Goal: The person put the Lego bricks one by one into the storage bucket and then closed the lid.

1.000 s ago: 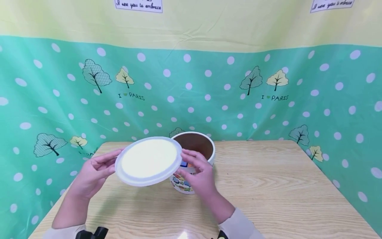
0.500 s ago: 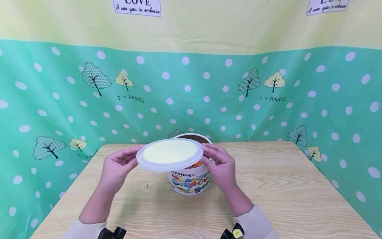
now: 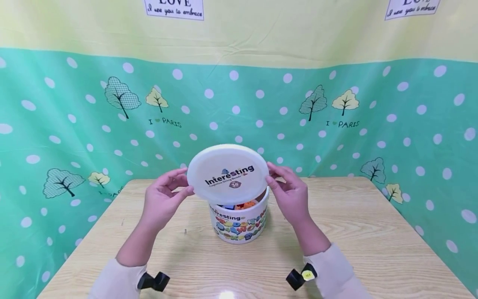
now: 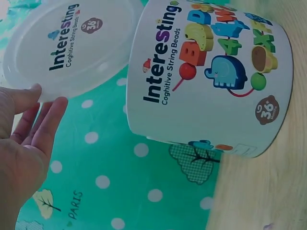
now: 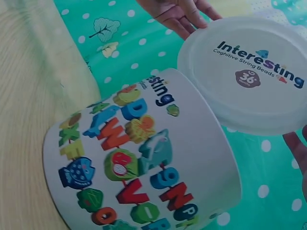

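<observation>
A round white lid (image 3: 228, 172) printed "Interesting" is held up above the white bucket (image 3: 239, 226), its printed face tilted toward me. My left hand (image 3: 163, 198) pinches the lid's left edge between thumb and fingers. On the opposite edge, my right hand (image 3: 289, 192) pinches it the same way. Below the lid's lower edge, orange and blue pieces (image 3: 244, 205) show inside the bucket; the rest of its contents is hidden. Colourful letters and animals cover the bucket's side, clear in the left wrist view (image 4: 211, 81). The lid (image 5: 249, 72) is apart from the bucket's rim in the right wrist view.
The bucket stands toward the back of a wooden table (image 3: 354, 232). Behind it hangs a green dotted curtain (image 3: 239, 112) with printed trees. Black straps with small cameras (image 3: 153, 281) are on both wrists. A tiny dark speck (image 3: 185, 231) lies left of the bucket.
Both hands have carried the lid right and up over the bucket. The lid has turned from its plain pale underside to its printed face.
</observation>
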Demonstrator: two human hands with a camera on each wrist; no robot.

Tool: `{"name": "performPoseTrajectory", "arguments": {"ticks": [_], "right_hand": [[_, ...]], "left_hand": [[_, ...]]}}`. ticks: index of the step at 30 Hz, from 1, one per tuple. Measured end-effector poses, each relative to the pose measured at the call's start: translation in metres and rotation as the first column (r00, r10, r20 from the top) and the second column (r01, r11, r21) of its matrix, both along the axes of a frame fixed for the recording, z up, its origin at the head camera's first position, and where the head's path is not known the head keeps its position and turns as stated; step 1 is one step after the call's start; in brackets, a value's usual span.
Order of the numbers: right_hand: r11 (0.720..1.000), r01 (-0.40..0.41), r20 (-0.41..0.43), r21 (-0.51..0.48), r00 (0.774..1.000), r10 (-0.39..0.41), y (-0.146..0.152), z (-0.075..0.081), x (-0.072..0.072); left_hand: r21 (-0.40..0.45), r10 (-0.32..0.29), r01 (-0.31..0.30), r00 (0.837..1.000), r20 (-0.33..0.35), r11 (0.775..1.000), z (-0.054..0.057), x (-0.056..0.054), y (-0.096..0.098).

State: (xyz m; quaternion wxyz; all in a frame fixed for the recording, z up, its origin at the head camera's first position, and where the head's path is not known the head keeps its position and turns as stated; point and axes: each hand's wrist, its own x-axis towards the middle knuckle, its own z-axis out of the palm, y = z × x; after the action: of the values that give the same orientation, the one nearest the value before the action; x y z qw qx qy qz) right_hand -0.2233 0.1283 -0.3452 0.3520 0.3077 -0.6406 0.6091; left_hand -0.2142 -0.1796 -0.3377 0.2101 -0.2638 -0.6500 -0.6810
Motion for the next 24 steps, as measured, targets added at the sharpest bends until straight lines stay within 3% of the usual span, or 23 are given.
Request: {"name": "performPoseTrajectory", "arguments": {"ticks": [6, 11, 14, 17, 21, 24], "right_hand": [[0.999, 0.023, 0.085, 0.048, 0.996, -0.027, 0.008, 0.009, -0.001], [0.997, -0.016, 0.249, 0.072, 0.969, -0.002, 0.014, 0.015, -0.002], [0.993, -0.051, 0.382, 0.107, 0.924, 0.007, 0.018, 0.021, -0.003], [0.985, -0.086, 0.51, 0.153, 0.86, -0.005, 0.021, 0.025, -0.005], [0.975, -0.117, 0.621, 0.189, 0.783, -0.026, 0.026, 0.025, -0.009], [0.969, -0.144, 0.657, 0.201, 0.754, -0.024, 0.031, 0.022, -0.013]], "left_hand": [[-0.032, -0.052, 0.052, 0.999, -0.003, 0.998, 0.007, -0.004, 0.006], [-0.064, 0.026, -0.019, 0.993, 0.114, 0.998, 0.011, -0.007, 0.009], [-0.087, 0.082, -0.065, 0.974, 0.213, 0.994, 0.012, -0.01, 0.012], [-0.116, 0.103, -0.072, 0.952, 0.289, 0.991, 0.012, -0.014, 0.014], [-0.167, 0.087, -0.028, 0.929, 0.359, 0.986, 0.012, -0.018, 0.014], [-0.191, 0.033, 0.047, 0.918, 0.394, 0.981, 0.011, -0.02, 0.012]]}}
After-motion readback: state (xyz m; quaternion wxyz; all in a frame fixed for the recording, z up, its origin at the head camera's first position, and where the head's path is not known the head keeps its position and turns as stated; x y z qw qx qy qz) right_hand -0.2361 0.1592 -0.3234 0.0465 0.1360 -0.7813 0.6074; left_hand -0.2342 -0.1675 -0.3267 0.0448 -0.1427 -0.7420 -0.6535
